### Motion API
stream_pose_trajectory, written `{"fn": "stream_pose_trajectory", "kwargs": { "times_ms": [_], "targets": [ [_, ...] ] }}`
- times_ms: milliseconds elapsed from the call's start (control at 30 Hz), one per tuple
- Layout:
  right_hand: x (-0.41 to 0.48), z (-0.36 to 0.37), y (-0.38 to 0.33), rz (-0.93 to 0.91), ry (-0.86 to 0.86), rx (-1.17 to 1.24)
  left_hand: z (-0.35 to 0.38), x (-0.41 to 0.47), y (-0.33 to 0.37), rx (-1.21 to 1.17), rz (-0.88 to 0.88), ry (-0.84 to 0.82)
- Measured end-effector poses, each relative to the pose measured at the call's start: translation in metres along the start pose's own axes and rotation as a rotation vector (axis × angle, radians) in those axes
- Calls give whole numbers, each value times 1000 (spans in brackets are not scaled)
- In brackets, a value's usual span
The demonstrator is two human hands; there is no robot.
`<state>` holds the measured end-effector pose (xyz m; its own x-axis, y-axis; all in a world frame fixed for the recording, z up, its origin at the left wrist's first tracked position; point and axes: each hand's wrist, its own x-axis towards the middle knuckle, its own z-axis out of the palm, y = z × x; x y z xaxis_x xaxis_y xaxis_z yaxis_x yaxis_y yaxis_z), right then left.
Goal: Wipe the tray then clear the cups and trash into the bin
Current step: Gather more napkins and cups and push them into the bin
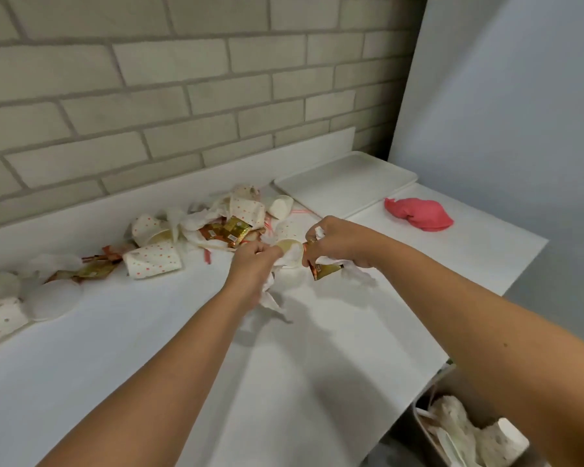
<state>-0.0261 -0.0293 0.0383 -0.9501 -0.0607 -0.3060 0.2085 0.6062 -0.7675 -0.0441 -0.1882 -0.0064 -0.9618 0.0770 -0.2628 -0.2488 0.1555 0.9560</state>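
The white tray point(344, 187) lies flat and bare at the back of the white table point(182, 348), against the brick wall point(149, 79). Just right of the tray, and a little nearer the person, sits a crumpled pink cloth point(418, 214). Left of the tray, litter stretches along the wall. A plain white cup point(280, 205) lies on its side closest to the tray, then dotted paper cups point(152, 261) are tipped over among white tissues and gold-and-orange wrappers point(238, 230). Flat white lids point(53, 299) lie farthest from the tray. In front of the tray's left corner both hands are close together above the table. The left hand point(253, 261) curls its fingers around a crumpled white tissue point(270, 294) that hangs below it. The right hand point(338, 244) grips a gold wrapper point(327, 269) together with more white paper. Between them is a beige-lined cup point(289, 251), mouth toward the camera; I cannot tell whether either hand holds it. Well in front of the tray, below the table's edge, the bin point(418, 429) holds cups and paper.
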Motion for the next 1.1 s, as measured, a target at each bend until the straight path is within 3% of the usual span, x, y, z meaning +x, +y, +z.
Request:
{"fn": "stream_pose_trajectory", "kwargs": {
  "times_ms": [233, 500, 567, 733, 900, 1000, 1100],
  "targets": [
    [-81, -82, 97, 62, 135, 105, 145, -43, 2, 65, 71, -261],
    [-154, -111, 240, 141, 342, 781, 282, -107, -43, 253, 203, -454],
    [-162, -101, 272, 183, 403, 845, 301, -117, -58, 312, 228, -480],
    [-168, -60, 338, 370, 571, 894, 321, -122, -118, 417, 242, -396],
    [-172, -13, 377, 462, 725, 819, 318, -111, -178, 418, -31, -399],
    [-169, 5, 392, 472, 690, 665, 313, -106, -200, 449, -80, -447],
    [-162, 19, 405, 484, 552, 418, 309, -104, -211, 516, -88, -451]
  ]
}}
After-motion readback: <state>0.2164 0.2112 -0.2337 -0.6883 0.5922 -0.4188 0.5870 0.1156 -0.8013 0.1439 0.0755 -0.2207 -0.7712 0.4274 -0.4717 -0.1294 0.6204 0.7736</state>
